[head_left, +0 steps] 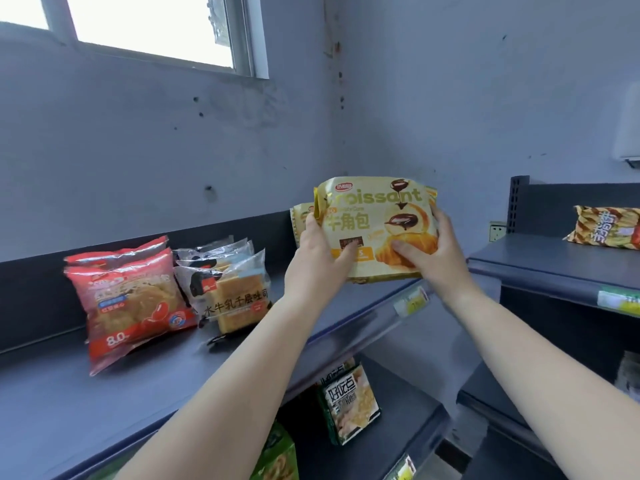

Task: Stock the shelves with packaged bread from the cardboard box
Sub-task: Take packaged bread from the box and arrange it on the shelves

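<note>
"Croissant" on yellow bag (pixel 377 216), "8.0" on red pack (pixel 131 303)

Lighting: daylight, from the window (pixel 152 27) at eleven o'clock, blown out to plain white. Wall (pixel 138 140) below it evenly lit, cool blue-grey cast. Shadows: soft, faint, under the packets on the top shelf (pixel 104 382); lower shelves darker. Glare: bright sheen on the clear wrappers of the red bread packet (pixel 133 303) at nine o'clock. Focus: croissant packet (pixel 379 226) fairly sharp; price tags at three o'clock smeared. Distortion: wide-angle bending, shelf edges curve toward the frame borders; forearms stretched at six o'clock.
</note>
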`<state>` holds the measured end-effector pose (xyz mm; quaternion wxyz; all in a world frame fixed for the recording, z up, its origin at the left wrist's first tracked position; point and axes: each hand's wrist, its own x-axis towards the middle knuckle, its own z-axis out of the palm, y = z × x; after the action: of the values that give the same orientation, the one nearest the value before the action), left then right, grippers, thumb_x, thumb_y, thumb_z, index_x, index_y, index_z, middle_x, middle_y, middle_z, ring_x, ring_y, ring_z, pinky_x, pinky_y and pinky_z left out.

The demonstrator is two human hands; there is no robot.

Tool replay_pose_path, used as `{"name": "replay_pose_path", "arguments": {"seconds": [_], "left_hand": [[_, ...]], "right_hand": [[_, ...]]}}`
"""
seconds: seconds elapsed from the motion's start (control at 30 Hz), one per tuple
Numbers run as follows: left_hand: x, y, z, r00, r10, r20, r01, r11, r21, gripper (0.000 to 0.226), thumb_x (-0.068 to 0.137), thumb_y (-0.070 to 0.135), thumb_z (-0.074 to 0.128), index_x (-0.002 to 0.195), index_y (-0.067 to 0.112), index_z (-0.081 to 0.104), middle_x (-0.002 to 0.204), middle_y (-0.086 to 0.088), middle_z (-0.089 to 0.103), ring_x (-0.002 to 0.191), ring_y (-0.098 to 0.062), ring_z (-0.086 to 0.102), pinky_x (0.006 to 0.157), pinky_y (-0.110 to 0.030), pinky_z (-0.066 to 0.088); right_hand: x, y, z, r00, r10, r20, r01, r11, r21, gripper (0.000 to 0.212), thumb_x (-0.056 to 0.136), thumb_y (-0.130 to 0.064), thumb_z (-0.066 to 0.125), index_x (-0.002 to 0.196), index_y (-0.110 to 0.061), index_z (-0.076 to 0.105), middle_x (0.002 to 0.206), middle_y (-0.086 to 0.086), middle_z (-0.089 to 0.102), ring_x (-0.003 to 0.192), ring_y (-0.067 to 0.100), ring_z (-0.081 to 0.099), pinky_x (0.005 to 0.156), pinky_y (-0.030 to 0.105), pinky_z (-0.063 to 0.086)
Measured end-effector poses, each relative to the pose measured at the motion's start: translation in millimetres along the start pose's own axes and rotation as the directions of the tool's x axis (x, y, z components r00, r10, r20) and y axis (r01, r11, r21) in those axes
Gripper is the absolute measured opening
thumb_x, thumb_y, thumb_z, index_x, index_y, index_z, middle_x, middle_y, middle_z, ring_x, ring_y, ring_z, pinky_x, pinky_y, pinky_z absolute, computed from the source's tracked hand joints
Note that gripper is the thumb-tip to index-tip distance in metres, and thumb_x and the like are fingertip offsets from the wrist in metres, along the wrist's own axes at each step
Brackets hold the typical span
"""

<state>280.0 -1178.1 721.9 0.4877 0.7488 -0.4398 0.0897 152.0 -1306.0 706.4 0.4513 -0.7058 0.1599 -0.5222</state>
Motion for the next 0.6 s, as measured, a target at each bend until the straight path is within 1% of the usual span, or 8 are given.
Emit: {"name": "replay_pose_path", "arguments": {"seconds": [0.07, 0.1, 0.17, 0.23, 0.33, 0.47, 0.53, 0.6], "left_hand": [[18, 1, 18, 0.999, -0.045, -0.017, 0.045, 0.998, 0.046, 0.075, 0.085, 0.052, 0.054, 0.146, 0.027, 0.018, 0.142, 0.005, 0.045, 0.119, -0.019, 0.054, 0.091, -0.041, 0.051], [26, 2, 27, 0.997, -0.072, -0.021, 0.073, 0.995, 0.066, 0.075, 0.086, 0.050, 0.054, 0.146, 0.024, 0.018, 0.142, 0.005, 0.045, 0.117, -0.019, 0.055, 0.090, -0.040, 0.051], [41, 4, 44, 0.993, -0.119, -0.018, 0.120, 0.990, 0.077, 0.077, 0.085, 0.049, 0.056, 0.146, 0.023, 0.018, 0.140, 0.005, 0.047, 0.114, -0.019, 0.056, 0.090, -0.041, 0.051], [54, 4, 59, 0.988, -0.150, -0.023, 0.152, 0.986, 0.069, 0.078, 0.083, 0.046, 0.057, 0.146, 0.025, 0.017, 0.135, 0.007, 0.052, 0.109, -0.019, 0.060, 0.088, -0.043, 0.053], [66, -1, 77, 0.974, -0.221, -0.052, 0.226, 0.967, 0.116, 0.078, 0.088, 0.033, 0.056, 0.149, 0.025, 0.008, 0.125, 0.009, 0.054, 0.101, -0.020, 0.062, 0.085, -0.041, 0.055], [75, -17, 88, 0.946, -0.295, -0.135, 0.312, 0.942, 0.126, 0.065, 0.090, 0.026, 0.056, 0.144, 0.019, 0.021, 0.131, -0.002, 0.055, 0.111, -0.023, 0.058, 0.091, -0.044, 0.051], [79, -23, 90, 0.935, -0.315, -0.166, 0.337, 0.932, 0.130, 0.061, 0.090, 0.023, 0.057, 0.141, 0.019, 0.024, 0.131, -0.002, 0.054, 0.112, -0.022, 0.057, 0.092, -0.044, 0.050], [84, -28, 93, 0.930, -0.317, -0.185, 0.344, 0.929, 0.139, 0.063, 0.090, 0.020, 0.058, 0.142, 0.020, 0.023, 0.133, -0.001, 0.053, 0.115, -0.022, 0.056, 0.093, -0.040, 0.049]], "right_hand": [[30, 18, -7, 0.999, 0.001, 0.052, -0.003, 0.999, 0.035, 0.081, 0.076, -0.019, 0.076, 0.141, -0.023, 0.029, 0.127, -0.005, 0.051, 0.112, 0.012, 0.054, 0.093, 0.028, 0.048], [44, 27, -12, 0.997, 0.002, 0.082, -0.006, 0.999, 0.047, 0.082, 0.075, -0.018, 0.076, 0.141, -0.023, 0.028, 0.129, -0.004, 0.051, 0.112, 0.013, 0.054, 0.092, 0.026, 0.048], [73, 47, -18, 0.990, 0.021, 0.143, -0.031, 0.997, 0.066, 0.084, 0.074, -0.017, 0.078, 0.141, -0.023, 0.027, 0.133, -0.001, 0.050, 0.116, 0.016, 0.054, 0.096, 0.031, 0.047], [100, 67, -23, 0.980, 0.034, 0.197, -0.049, 0.996, 0.069, 0.086, 0.072, -0.016, 0.078, 0.141, -0.023, 0.026, 0.136, -0.001, 0.050, 0.116, 0.017, 0.054, 0.099, 0.035, 0.046], [132, 91, -22, 0.956, 0.054, 0.288, -0.068, 0.997, 0.037, 0.090, 0.071, -0.017, 0.080, 0.142, -0.023, 0.025, 0.134, -0.003, 0.051, 0.113, 0.016, 0.055, 0.102, 0.040, 0.045], [156, 112, -5, 0.893, 0.090, 0.441, -0.086, 0.996, -0.029, 0.092, 0.071, -0.022, 0.080, 0.143, -0.025, 0.023, 0.123, -0.004, 0.053, 0.107, 0.015, 0.054, 0.095, 0.033, 0.045], [162, 119, 4, 0.870, 0.092, 0.483, -0.086, 0.996, -0.036, 0.089, 0.072, -0.022, 0.080, 0.142, -0.024, 0.025, 0.118, -0.006, 0.053, 0.105, 0.014, 0.053, 0.092, 0.030, 0.044], [167, 126, 11, 0.859, 0.096, 0.502, -0.087, 0.995, -0.042, 0.088, 0.074, -0.019, 0.079, 0.142, -0.021, 0.024, 0.118, -0.006, 0.051, 0.105, 0.013, 0.051, 0.091, 0.026, 0.040]]}}
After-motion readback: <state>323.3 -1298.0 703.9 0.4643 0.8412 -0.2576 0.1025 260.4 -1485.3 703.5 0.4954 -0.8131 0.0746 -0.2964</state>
